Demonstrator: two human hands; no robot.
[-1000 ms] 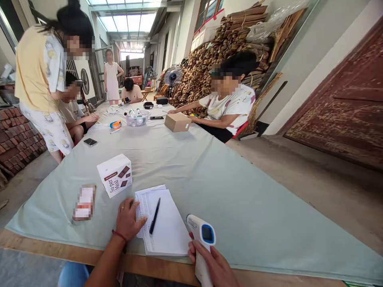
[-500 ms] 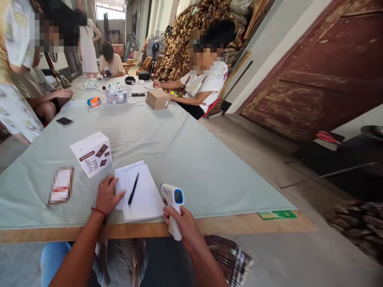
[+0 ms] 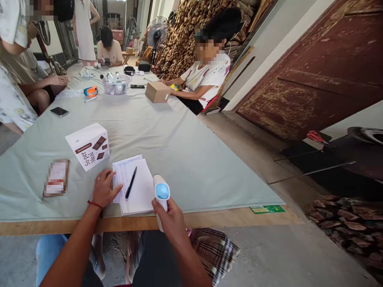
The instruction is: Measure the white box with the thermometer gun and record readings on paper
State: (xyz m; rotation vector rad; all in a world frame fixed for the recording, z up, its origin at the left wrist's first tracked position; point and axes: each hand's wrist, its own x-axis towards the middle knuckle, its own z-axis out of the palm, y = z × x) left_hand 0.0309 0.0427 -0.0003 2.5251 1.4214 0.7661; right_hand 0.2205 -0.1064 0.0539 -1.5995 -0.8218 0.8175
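Note:
In my right hand is a white infrared thermometer, gripped by its handle at the table's near edge, its blue screen lit and facing me. My left hand lies with fingers apart on the cloth, its fingertips touching the left edge of the papers. A black pen rests slantwise on the top sheet. Just beyond my left hand stands a folded white card printed with chocolate pieces. To its left lies a phone, its screen blurred out.
A pale green cloth covers the long table. Farther along are a cardboard box, a clear plastic bowl of bottles, a dark phone and an orange-and-blue item. Several people are around the table. Stacked wood lies at right.
The thermometer has turned more upright and shifted left with my right hand, and its screen has gone from dark to bright blue. My left hand stays by the papers.

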